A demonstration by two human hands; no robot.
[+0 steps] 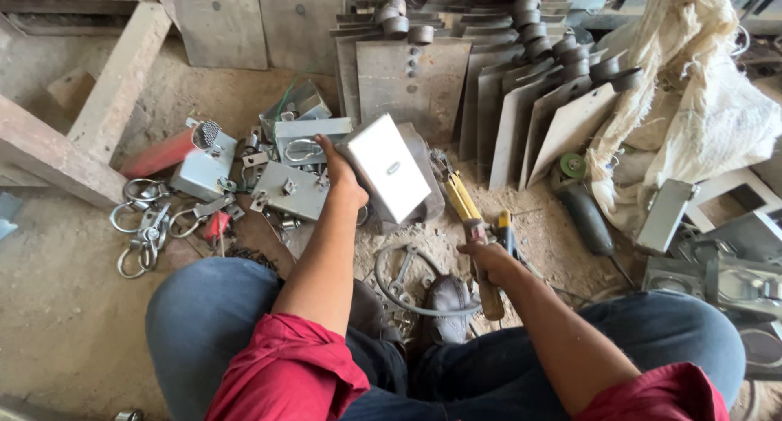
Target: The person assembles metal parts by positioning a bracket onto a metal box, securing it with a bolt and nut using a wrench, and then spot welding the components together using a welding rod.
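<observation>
You are gripping a metal box in your left hand and a wooden-handled tool in your right.

Your left hand (342,179) is closing its grip around the edge of a smooth, grey sheet-metal box (388,174), tilting it up off the dusty floor (65,307) in front of your knees. Your right hand (486,258) is wrapping tight around a hammer-like tool (471,225) with a yellow shaft and worn wooden handle. Just left of the box, similar boxes with ring latches (293,172) are lying in a heap, seemingly finished, and loose steel rings (142,225) are waiting beside them. Beyond, flat plates with welded tubes (521,87) are leaning in rows.
</observation>
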